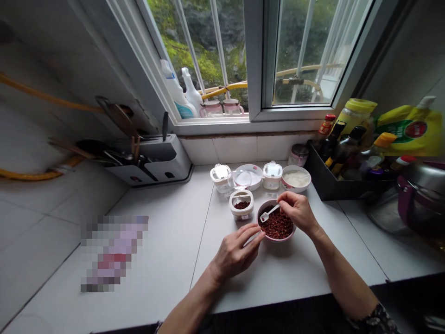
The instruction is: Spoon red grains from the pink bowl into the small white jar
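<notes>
Head view: right hand (297, 212) pinches white measuring spoon (271, 211) over pink-rimmed bowl (278, 240) of dark-red spice; left hand (239, 248) touches bowl's near-left side, can't tell if gripping; seasoning jar (241, 214) just left of bowl.

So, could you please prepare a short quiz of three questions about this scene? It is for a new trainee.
1. Which hand holds the spoon?
2. True or false: the left hand is at the rim of the bowl of red flakes.
3. How many spray bottles stand at the window?

Key:
1. The right hand.
2. True.
3. Two.
</notes>
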A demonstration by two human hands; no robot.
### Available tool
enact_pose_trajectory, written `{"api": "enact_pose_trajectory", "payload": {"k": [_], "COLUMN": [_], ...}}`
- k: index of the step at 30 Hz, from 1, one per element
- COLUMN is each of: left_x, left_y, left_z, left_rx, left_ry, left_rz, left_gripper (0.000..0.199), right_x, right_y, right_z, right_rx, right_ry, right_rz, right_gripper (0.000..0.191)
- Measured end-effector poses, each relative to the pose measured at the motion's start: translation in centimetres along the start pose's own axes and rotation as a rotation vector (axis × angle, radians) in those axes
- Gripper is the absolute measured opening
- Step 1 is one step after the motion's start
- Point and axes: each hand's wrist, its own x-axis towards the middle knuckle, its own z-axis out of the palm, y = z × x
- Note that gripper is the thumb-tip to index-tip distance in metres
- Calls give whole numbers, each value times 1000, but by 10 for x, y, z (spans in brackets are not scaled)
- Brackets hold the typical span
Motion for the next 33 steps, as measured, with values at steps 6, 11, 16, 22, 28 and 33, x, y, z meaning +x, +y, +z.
{"api": "enact_pose_trajectory", "payload": {"k": [6, 11, 16, 22, 28, 33], "left_x": [0, -1, -1, 0, 2, 2], "left_y": [0, -1, -1, 0, 1, 1], "left_z": [0, 1, 1, 1, 1, 2], "left_rx": [-6, -14, -1, 2, 24, 28], "left_ry": [-4, -1, 1, 5, 20, 24], "left_rz": [-9, -8, -5, 2, 1, 10], "left_gripper": [34, 34, 34, 33, 34, 33], "right_x": [2, 6, 7, 10, 4, -4], "right_y": [-1, -4, -2, -8, -19, -17], "right_z": [-1, -4, -7, 6, 35, 39], "right_rx": [125, 212, 206, 274, 117, -284], "right_ry": [-2, -9, 8, 120, 177, 43], "right_rz": [101, 190, 206, 149, -125, -565], "right_gripper": [13, 13, 12, 16, 16, 22]}}
